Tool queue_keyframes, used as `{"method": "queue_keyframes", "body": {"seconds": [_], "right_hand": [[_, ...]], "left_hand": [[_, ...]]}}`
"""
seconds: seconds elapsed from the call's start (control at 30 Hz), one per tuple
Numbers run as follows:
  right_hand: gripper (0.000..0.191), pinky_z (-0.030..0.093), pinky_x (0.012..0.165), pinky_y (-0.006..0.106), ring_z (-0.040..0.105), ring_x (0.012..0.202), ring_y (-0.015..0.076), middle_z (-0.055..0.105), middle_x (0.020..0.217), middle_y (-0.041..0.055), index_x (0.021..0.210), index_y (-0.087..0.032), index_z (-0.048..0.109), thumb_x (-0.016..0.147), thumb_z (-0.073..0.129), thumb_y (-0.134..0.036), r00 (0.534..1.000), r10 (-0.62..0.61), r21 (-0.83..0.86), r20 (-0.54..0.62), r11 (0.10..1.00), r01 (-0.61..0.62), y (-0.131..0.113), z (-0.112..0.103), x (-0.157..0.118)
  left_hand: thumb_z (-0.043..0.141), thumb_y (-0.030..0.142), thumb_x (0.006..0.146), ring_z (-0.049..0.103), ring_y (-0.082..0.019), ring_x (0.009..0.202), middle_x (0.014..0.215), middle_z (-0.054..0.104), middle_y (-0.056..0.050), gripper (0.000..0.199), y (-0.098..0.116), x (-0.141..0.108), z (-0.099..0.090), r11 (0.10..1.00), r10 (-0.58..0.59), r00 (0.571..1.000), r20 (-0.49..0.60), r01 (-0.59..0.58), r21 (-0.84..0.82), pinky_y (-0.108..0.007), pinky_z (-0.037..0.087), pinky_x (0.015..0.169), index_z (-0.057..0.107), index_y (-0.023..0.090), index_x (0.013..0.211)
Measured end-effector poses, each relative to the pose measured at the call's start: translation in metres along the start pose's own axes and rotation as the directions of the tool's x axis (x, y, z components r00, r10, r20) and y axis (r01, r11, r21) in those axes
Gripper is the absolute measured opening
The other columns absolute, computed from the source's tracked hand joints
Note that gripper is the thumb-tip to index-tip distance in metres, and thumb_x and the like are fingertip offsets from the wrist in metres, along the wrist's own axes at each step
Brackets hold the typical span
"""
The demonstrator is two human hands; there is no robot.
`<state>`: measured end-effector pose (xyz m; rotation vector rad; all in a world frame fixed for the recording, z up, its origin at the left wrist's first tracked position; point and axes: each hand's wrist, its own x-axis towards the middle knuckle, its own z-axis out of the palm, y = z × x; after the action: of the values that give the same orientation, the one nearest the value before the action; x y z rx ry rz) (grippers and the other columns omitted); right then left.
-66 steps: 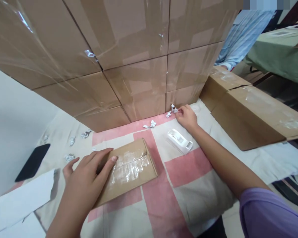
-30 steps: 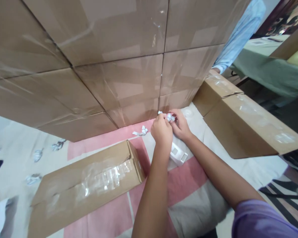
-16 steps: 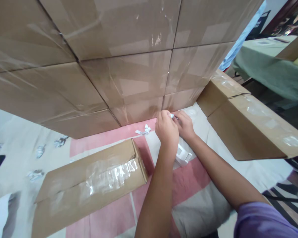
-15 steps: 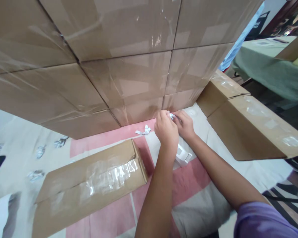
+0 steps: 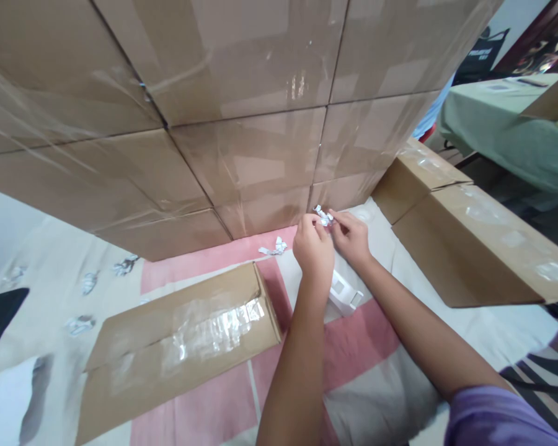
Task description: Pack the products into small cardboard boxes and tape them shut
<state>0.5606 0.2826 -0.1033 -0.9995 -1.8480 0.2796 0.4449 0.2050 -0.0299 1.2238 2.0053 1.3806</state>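
The left hand (image 5: 314,244) and right hand (image 5: 350,236) both pinch a crumpled paper scrap (image 5: 323,216), boxes (image 5: 270,148) at its twelve o'clock (tape dispenser (image 5: 347,296) at five). Working it seems the present step, calling next for light, steady pressure.

A purple sleeve (image 5: 497,416) shows at the near right of the scene — a short one, its hem lying close to the elbow. The cloth looks plain where it can be seen, with soft creases running across it and darker shading in the folds; the rest of the garment is out of view. Below the hem, the right forearm (image 5: 413,322) is bare and slim, narrowing to the wrist and a bare right hand (image 5: 352,238). The left forearm (image 5: 300,359) is bare and slim too, tapering to a bare left hand (image 5: 312,246) — rounded at the knuckles.
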Motion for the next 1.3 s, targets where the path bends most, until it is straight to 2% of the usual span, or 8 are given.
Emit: {"method": "queue_keyframes", "body": {"seconds": [0.07, 0.2, 0.4, 0.53, 0.7, 0.87, 1.1, 1.3], "right_hand": [[0.032, 0.057, 0.072, 0.038, 0.065, 0.075, 0.0209, 0.071, 0.098, 0.0091, 0.116, -0.019, 0.073, 0.090, 0.057, -0.029, 0.996, 0.065, -0.035, -0.062, 0.997, -0.067, 0.001, 0.001, 0.001], [0.047, 0.056, 0.068, 0.037, 0.063, 0.073, 0.0205, 0.070, 0.101, 0.0087, 0.131, -0.017, 0.064, 0.085, 0.060, -0.030, 0.972, 0.198, -0.011, -0.126, 0.980, -0.201, 0.000, 0.000, 0.003], [0.040, 0.055, 0.078, 0.040, 0.066, 0.084, 0.0222, 0.071, 0.096, 0.0080, 0.124, -0.020, 0.072, 0.094, 0.046, -0.026, 0.987, 0.101, 0.028, -0.124, 0.995, -0.098, -0.007, -0.006, 0.003], [0.026, 0.052, 0.062, 0.034, 0.058, 0.064, 0.0171, 0.071, 0.087, 0.0065, 0.100, -0.020, 0.076, 0.092, 0.058, -0.037, 0.976, 0.144, 0.015, -0.163, 0.990, -0.144, -0.005, -0.004, 0.004], [0.035, 0.039, 0.044, 0.026, 0.044, 0.047, 0.0100, 0.069, 0.086, 0.0020, 0.113, -0.021, 0.064, 0.085, 0.070, -0.042, 0.941, 0.297, 0.118, -0.160, 0.953, -0.281, -0.006, -0.002, 0.003], [0.030, 0.047, 0.053, 0.032, 0.048, 0.055, 0.0114, 0.069, 0.108, 0.0100, 0.078, -0.021, 0.065, 0.095, 0.057, -0.044, 0.964, 0.146, 0.003, -0.224, 0.989, -0.149, -0.014, -0.009, 0.005], [0.027, 0.051, 0.061, 0.037, 0.052, 0.064, 0.0150, 0.058, 0.098, 0.0078, 0.098, -0.023, 0.075, 0.092, 0.064, -0.047, 0.983, 0.028, 0.044, -0.181, 0.999, -0.021, -0.019, -0.012, 0.003], [0.027, 0.049, 0.059, 0.033, 0.053, 0.067, 0.0162, 0.057, 0.089, 0.0066, 0.089, -0.021, 0.074, 0.091, 0.061, -0.045, 0.992, -0.045, 0.059, -0.116, 0.997, 0.052, -0.021, -0.013, 0.003]], "left_hand": [[0.050, 0.013, 0.097, 0.067, -0.019, 0.098, 0.104, 0.074, -0.003, 0.015, -0.001, 0.001, 0.000, 1.000, -0.008, 1.000, -0.003, 0.007, -0.013, -0.029, 0.046, 0.084, 0.059, 0.024, 0.098], [0.051, 0.013, 0.097, 0.068, -0.019, 0.098, 0.105, 0.075, -0.003, 0.014, 0.000, 0.001, 0.001, 1.000, -0.013, 1.000, 0.003, 0.013, -0.026, -0.028, 0.047, 0.085, 0.061, 0.023, 0.100], [0.052, 0.014, 0.097, 0.070, -0.018, 0.096, 0.106, 0.075, -0.004, 0.015, 0.001, 0.001, 0.001, 0.997, -0.036, 0.999, 0.025, 0.037, -0.060, -0.028, 0.048, 0.083, 0.061, 0.023, 0.105], [0.053, 0.013, 0.095, 0.070, -0.018, 0.097, 0.104, 0.075, -0.004, 0.017, -0.001, 0.002, 0.001, 0.998, -0.028, 0.999, 0.023, 0.029, -0.060, -0.028, 0.049, 0.084, 0.061, 0.023, 0.107], [0.054, 0.014, 0.095, 0.070, -0.018, 0.093, 0.102, 0.075, -0.003, 0.015, -0.003, 0.002, 0.002, 0.998, -0.008, 1.000, 0.014, 0.008, -0.057, -0.028, 0.049, 0.082, 0.062, 0.023, 0.104], [0.055, 0.015, 0.096, 0.069, -0.018, 0.091, 0.100, 0.075, -0.003, 0.013, -0.003, 0.001, 0.002, 0.998, 0.000, 1.000, 0.005, 0.000, -0.058, -0.028, 0.049, 0.082, 0.062, 0.023, 0.103], [0.052, 0.016, 0.098, 0.069, -0.019, 0.096, 0.102, 0.076, -0.001, 0.016, -0.002, 0.000, 0.002, 0.992, 0.110, 0.993, 0.047, -0.113, 0.059, -0.030, 0.046, 0.083, 0.063, 0.027, 0.103], [0.052, 0.021, 0.101, 0.067, -0.023, 0.102, 0.105, 0.077, -0.002, 0.016, 0.005, -0.007, 0.000, 0.940, 0.228, 0.969, 0.095, -0.245, 0.238, -0.035, 0.043, 0.089, 0.065, 0.028, 0.106]]}}
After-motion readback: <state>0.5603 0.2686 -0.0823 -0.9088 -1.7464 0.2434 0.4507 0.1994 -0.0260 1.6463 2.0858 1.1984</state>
